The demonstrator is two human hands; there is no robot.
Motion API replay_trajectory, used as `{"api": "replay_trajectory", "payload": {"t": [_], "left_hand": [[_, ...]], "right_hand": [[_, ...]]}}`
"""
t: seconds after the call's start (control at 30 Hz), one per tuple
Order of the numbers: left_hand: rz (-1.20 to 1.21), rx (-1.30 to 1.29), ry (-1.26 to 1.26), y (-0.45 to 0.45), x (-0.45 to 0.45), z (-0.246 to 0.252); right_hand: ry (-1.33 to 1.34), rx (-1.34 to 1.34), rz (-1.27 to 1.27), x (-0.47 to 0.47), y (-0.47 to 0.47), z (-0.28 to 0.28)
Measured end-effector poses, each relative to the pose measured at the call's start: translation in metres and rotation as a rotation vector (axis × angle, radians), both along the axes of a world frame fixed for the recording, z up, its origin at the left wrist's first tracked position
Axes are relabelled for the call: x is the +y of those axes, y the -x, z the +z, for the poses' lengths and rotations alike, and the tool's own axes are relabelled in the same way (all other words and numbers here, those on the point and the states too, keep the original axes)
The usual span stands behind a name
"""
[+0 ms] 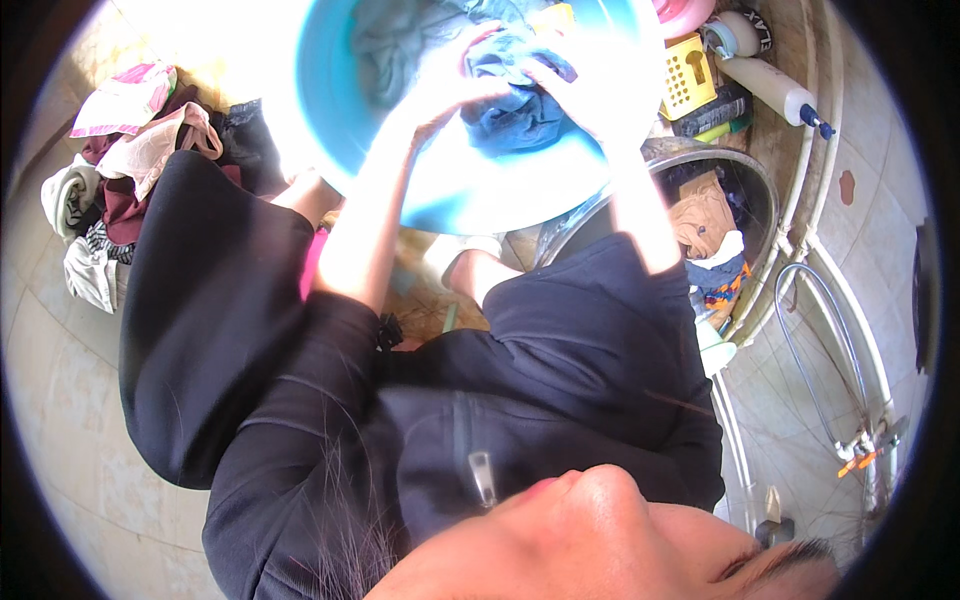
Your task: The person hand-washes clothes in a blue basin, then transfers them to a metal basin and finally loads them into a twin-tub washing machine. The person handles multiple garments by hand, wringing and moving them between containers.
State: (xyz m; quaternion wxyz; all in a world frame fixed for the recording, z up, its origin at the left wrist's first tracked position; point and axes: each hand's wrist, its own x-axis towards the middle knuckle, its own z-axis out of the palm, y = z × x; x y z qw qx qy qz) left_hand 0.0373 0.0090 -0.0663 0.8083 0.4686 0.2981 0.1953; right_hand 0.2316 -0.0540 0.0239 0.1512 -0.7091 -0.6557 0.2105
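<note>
A large blue plastic basin (pixel 319 82) stands before me, partly washed out by glare. Both hands are over it, on a bunched dark blue cloth (pixel 525 112). My left hand (pixel 457 82) grips the bunch from the left side, its thumb stretched across it. From the right, my right hand (pixel 574 90) holds the same cloth, with its fingers curled over the edge. Paler grey-blue cloth (pixel 394 45) lies in the basin beyond and to the left. A bit of yellow (pixel 555 16) shows near the top of the bunch; what it is I cannot tell.
Clothes are heaped on the tiled floor at left, a pink-and-white piece (pixel 127 97) on top. At right, a metal basin (pixel 772 195) holds tan cloth (pixel 701 217) and other garments. Behind it are a yellow plastic basket (pixel 686 79) and a white pump bottle (pixel 772 86). Pipes (pixel 814 195) run along the wall.
</note>
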Motion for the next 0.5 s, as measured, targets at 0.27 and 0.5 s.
{"api": "replay_trajectory", "payload": {"t": [0.27,0.5], "left_hand": [[-0.4,0.414,-0.606,-0.005,-0.044,-0.031],[-0.199,0.316,-0.293,-0.011,-0.041,-0.02]], "right_hand": [[0.352,0.501,-0.145,-0.015,0.033,-0.024],[-0.05,0.739,-0.29,-0.01,0.021,-0.035]]}}
